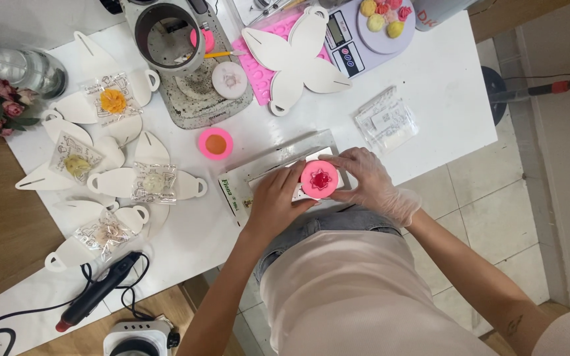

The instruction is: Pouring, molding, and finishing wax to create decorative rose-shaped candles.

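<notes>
Pressure should go straight down through the pink round mould [318, 179], so keep it square on the clear flat tray [278, 163] beneath it and let neither side tip as you bear on it. The mould sits at the near edge of the white table [443, 86], just in front of your body, with its flower-shaped cavity facing up at you. Your left hand [273, 203] comes in from below and to the left, wrist nearly straight, fingers curled about halfway closed and wrapped against the mould's left wall. Your right hand [369, 179], in a thin clear glove, reaches in from the right with the forearm angled across your lap; its fingers are bent loosely and cup the mould's right wall and far rim, thumb toward you. Both grip the same piece from opposite sides, so match the squeeze and keep the fingertips off the cavity, as any smear there would likely show. A second pink ring with an orange centre [216, 143] lies apart to the left, and a small clear packet [386, 120] rests to the upper right, both well out of your way.
</notes>
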